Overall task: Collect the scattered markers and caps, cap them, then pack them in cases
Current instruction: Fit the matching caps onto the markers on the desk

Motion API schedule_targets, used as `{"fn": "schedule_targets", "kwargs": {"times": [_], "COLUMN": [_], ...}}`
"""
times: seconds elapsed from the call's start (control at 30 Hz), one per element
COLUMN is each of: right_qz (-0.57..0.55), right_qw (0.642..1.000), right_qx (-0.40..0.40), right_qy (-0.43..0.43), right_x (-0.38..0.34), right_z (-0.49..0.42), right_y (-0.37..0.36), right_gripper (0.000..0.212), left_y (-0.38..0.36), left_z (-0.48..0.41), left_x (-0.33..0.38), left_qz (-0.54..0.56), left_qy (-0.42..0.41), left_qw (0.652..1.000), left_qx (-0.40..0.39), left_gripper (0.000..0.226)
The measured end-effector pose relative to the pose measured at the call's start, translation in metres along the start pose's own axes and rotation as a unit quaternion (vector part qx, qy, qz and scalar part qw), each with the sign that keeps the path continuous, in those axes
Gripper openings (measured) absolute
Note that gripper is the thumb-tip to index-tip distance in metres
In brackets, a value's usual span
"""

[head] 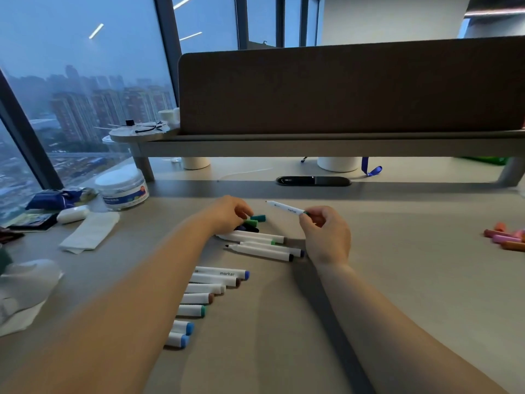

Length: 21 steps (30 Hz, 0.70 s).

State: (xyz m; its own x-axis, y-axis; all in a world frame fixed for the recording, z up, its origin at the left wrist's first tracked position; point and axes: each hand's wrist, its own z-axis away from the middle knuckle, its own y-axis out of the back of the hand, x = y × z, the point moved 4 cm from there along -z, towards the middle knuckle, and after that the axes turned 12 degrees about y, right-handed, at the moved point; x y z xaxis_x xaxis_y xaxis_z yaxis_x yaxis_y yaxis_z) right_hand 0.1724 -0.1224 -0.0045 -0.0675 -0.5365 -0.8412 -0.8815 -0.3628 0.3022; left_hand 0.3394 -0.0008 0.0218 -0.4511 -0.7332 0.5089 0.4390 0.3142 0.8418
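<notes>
My right hand [325,233] pinches the green end of an uncapped white marker [285,208], its tip pointing up and left. My left hand [228,213] rests curled over a small heap of loose caps [255,220], fingertips on a green one; a teal cap lies just to its right. Below the hands lie a few uncapped white markers [264,247] on the desk. Nearer to me, a row of several capped markers [211,291] runs beside my left forearm, with blue, brown and green caps.
A clear round tub [123,189] stands at the left by tissues [91,231] and wrappers. Pink and orange markers [507,237] lie at the right edge. A raised shelf [312,143] with a brown divider crosses the back of the desk.
</notes>
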Motion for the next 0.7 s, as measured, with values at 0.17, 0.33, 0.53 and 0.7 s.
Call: {"fn": "schedule_targets", "kwargs": {"times": [0.17, 0.33, 0.53, 0.7], "right_qz": [-0.016, -0.013, 0.002, -0.007], "right_qw": [1.0, 1.0, 0.999, 0.999], "right_qx": [0.004, -0.014, -0.024, -0.011], "right_qy": [-0.004, 0.014, 0.04, 0.04], "right_x": [0.002, 0.002, -0.002, -0.002], "right_z": [-0.002, -0.001, 0.002, 0.001], "right_y": [0.0, -0.002, -0.005, -0.003], "right_gripper": [0.005, 0.007, 0.011, 0.01], "left_y": [0.005, 0.007, 0.011, 0.013], "left_z": [0.001, 0.0, 0.003, 0.006], "left_x": [-0.003, -0.006, -0.009, -0.011], "left_qz": [0.007, -0.041, -0.073, -0.086], "left_qy": [-0.008, -0.018, -0.03, -0.047], "left_qw": [1.0, 0.999, 0.997, 0.995], "left_qx": [0.015, 0.022, 0.0, -0.012], "left_gripper": [0.028, 0.02, 0.014, 0.02]}}
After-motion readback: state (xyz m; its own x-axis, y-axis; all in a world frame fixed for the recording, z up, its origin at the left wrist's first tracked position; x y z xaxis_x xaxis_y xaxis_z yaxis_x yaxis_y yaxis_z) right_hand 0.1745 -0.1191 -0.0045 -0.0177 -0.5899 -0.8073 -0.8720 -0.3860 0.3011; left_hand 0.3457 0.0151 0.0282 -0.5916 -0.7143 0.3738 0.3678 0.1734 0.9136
